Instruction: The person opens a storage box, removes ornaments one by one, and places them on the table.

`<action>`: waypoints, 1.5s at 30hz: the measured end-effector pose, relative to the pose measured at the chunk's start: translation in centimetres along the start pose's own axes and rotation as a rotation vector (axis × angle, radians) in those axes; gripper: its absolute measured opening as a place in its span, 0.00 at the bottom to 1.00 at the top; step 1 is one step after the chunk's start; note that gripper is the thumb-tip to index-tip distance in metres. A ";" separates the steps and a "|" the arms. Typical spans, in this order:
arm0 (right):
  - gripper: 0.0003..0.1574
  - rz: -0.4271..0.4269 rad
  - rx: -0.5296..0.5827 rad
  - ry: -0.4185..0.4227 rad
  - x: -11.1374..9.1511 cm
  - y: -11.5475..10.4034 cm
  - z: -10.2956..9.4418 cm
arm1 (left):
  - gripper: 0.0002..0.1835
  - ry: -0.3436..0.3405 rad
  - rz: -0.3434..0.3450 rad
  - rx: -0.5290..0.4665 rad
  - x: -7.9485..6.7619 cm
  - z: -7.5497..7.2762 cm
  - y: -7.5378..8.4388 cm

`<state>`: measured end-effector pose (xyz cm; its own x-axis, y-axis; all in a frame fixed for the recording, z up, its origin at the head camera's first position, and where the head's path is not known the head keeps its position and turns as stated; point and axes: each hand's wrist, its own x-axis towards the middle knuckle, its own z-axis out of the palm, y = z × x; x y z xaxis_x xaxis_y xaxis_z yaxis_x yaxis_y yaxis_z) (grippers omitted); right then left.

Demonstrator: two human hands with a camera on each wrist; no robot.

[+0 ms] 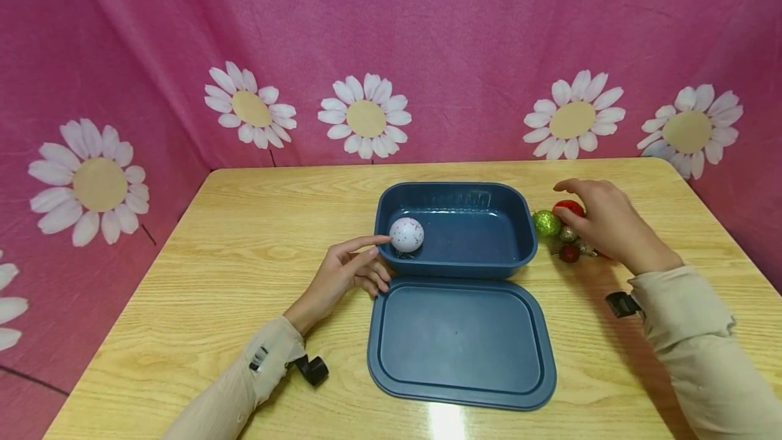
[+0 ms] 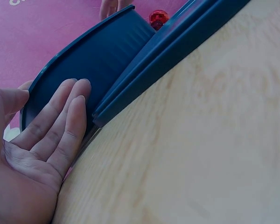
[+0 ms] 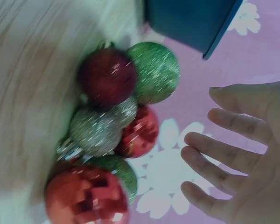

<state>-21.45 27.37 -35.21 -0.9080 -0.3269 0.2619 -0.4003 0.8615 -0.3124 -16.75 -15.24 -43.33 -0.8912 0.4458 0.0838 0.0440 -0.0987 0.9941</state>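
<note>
My left hand (image 1: pixel 348 267) rests at the left end of a dark blue rectangular container (image 1: pixel 473 236); its index fingertip reaches the rim and the other fingers lie against the outer wall (image 2: pixel 98 56). Inside, at the left, sits a white speckled bauble (image 1: pixel 406 234). My right hand (image 1: pixel 611 219) hovers over a cluster of Christmas baubles right of the container, fingers spread and holding nothing. Among them are a glittery green bauble (image 3: pixel 154 72), a dark red one (image 3: pixel 107 77), a silver one (image 3: pixel 95 130) and a faceted red one (image 3: pixel 86 196).
A flat blue lid (image 1: pixel 461 341) lies on the wooden table (image 1: pixel 275 223) directly in front of the container. Behind the table hangs a pink cloth (image 1: pixel 458 32) with large white daisies, which also runs along both sides.
</note>
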 end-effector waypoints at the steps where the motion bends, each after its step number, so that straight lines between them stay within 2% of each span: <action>1: 0.25 -0.004 0.004 0.004 0.0 -0.3 0.0 | 0.21 0.000 -0.001 0.001 0.0 0.0 0.0; 15: 0.25 -0.114 0.027 0.066 0.1 -5.1 -0.3 | 0.21 0.007 0.003 0.008 -0.1 -0.3 0.1; 18: 0.25 -0.145 0.022 0.055 0.4 -6.4 0.4 | 0.21 0.010 0.006 0.005 -0.1 -0.5 0.1; 24: 0.25 -0.179 0.016 -0.020 1.0 -8.5 2.0 | 0.21 0.009 -0.003 -0.003 -0.1 -0.5 0.0; 31: 0.26 -0.214 0.030 -0.029 2.0 -9.6 3.7 | 0.21 0.010 -0.009 -0.002 0.0 -0.3 0.0; 36: 0.27 -0.240 0.082 -0.051 2.7 -10.3 5.1 | 0.21 0.006 -0.017 -0.004 0.1 -0.3 0.0; 45: 0.30 -0.296 0.168 -0.107 3.8 -12.9 7.1 | 0.21 0.000 -0.013 -0.007 0.1 -0.2 -0.1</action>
<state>-20.57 12.25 -36.63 -0.7539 -0.5993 0.2693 -0.6546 0.6501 -0.3858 -16.92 -15.38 -43.44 -0.8916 0.4474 0.0706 0.0289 -0.0995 0.9946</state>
